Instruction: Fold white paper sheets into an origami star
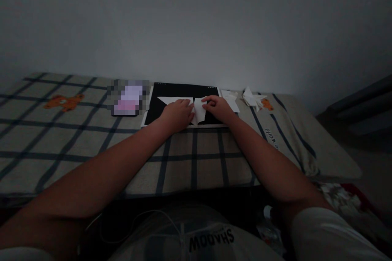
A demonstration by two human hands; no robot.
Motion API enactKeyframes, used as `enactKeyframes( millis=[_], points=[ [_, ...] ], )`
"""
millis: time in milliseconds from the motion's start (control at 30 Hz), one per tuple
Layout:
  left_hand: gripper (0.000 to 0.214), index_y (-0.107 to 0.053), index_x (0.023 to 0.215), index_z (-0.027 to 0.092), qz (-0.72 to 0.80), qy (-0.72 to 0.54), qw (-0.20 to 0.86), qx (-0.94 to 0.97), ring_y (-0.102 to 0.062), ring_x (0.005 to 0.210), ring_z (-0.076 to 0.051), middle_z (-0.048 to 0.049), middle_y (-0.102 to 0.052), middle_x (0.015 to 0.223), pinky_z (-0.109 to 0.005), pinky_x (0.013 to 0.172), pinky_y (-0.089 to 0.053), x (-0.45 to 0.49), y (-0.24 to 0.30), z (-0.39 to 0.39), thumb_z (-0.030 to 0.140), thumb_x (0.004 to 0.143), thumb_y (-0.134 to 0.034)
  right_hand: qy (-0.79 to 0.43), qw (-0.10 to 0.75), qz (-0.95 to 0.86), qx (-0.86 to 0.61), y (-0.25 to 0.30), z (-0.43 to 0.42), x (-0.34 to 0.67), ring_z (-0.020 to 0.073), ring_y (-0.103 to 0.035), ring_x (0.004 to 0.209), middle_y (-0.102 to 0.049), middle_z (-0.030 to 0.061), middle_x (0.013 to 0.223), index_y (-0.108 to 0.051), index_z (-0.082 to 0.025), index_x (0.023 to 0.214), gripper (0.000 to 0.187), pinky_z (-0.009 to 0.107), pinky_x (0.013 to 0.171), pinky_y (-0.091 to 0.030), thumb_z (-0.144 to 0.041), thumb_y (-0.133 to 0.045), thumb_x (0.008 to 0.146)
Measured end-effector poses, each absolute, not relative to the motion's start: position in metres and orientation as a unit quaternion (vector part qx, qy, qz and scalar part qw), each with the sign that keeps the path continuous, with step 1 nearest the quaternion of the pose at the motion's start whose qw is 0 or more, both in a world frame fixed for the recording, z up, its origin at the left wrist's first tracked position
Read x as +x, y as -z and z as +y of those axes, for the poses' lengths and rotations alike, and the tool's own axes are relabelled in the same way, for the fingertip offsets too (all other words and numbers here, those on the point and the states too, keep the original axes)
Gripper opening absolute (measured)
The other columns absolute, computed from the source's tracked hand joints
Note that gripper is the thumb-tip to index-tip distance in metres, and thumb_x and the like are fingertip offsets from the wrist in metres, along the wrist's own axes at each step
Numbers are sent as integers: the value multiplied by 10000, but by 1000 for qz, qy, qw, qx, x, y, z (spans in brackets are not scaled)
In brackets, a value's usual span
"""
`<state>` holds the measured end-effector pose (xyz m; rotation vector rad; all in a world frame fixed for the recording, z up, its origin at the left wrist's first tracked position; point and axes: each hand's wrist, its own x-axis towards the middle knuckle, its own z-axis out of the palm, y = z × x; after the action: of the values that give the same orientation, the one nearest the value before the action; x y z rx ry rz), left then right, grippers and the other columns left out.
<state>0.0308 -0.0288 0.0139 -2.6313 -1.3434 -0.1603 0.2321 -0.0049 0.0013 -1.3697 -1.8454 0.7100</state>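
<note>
Plainly white folded paper, sharply pointed

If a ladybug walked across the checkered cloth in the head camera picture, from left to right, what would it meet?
Left orange patch → blurred-out, phone-like thing → left hand → white paper flap → right hand → crumpled-looking white paper → right orange patch.

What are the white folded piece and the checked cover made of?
The white folded piece: probably matte paper, judging by its thin, crisp, pointed edges. The checked cover: likely dull cloth, perhaps woven, since it wrinkles softly at the right.
</note>
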Motion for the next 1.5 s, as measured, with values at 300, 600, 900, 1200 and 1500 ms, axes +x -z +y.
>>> enactKeyframes(
  millis=[300,600,900,1200,1500],
  points=[
    [397,-576,1267,148,-444,60,90,-889,-527,1174,-287,-142,-585,1266,-370,870,-483,30,-15,-30,366,976,-417,-257,333,-745,-518,-2,-7,233,121,-457,574,-539,-37,632,-696,-128,1032,305,273,599,-358,-170,-580,752],
    [428,-548,1327,158,-458,61,84,-883,-517,1188,-297,-145,-575,1294,-390,843,-498,31,-17,-32,357,979,-397,-268,368,-716,-529,-4,-7,233,117,-460,566,-555,-38,625,-683,-148,1011,280,269,589,-358,-292,-641,774],
    [468,-517,1379,140,-464,77,107,-876,-504,1251,-296,-148,-521,1418,-414,938,-478,26,-17,-26,363,985,-399,-307,365,-716,-510,2,-3,229,113,-460,567,-546,-54,618,-665,-149,1042,324,265,595,-365,-281,-673,746],
    [350,-613,1225,188,-454,62,113,-882,-561,1120,-277,-116,-625,1214,-368,797,-495,29,-17,-27,270,994,-362,-264,381,-700,-543,-1,-2,229,125,-479,590,-569,-26,650,-687,-147,1006,263,275,608,-371,-286,-637,789],
    [384,-576,1282,182,-467,63,115,-875,-549,1109,-281,-125,-601,1247,-362,757,-489,31,-15,-30,297,1013,-326,-282,355,-711,-538,-1,-3,229,113,-446,554,-539,-45,607,-682,-146,1020,264,264,575,-338,-236,-619,779]
  ],
)
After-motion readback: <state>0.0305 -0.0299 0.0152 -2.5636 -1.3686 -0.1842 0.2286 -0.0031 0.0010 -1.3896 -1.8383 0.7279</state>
